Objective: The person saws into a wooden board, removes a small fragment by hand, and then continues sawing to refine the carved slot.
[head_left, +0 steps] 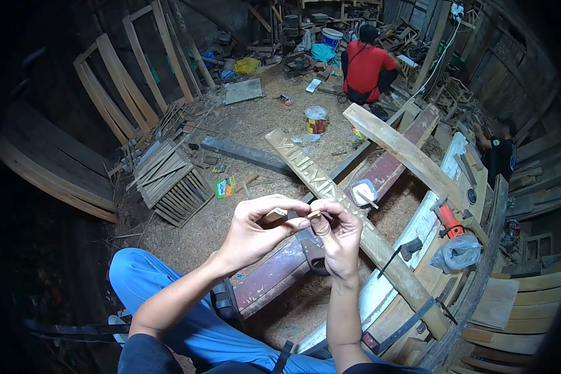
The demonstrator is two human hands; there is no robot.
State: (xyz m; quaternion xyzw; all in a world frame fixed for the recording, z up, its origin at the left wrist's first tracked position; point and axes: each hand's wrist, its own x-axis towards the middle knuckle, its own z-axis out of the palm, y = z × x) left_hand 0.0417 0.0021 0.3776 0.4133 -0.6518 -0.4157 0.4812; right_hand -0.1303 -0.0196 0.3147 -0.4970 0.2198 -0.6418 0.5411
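My left hand [255,227] is closed around a small wooden piece [274,215], pinched between thumb and fingers. Close beside it, my right hand [338,240] pinches another small wooden piece [315,214] with thumb and forefinger. The fingertips of both hands almost meet, and whether the two pieces touch is hard to make out. Below the right hand shows the dark handle of a handsaw [316,257]. Just beyond the hands runs a long wooden beam [393,255], with several small wood offcuts [305,167] lying on its far end. A tub of white paste [360,193] with a stick in it stands beside the beam.
A reddish plank [274,277] lies under the beam. At right are an orange power tool [447,219], a plastic bag [458,252] and a hammer-like tool [408,249]. A slatted wooden crate [174,184] and a paint can [315,119] stand ahead. Two people [366,68] crouch farther off.
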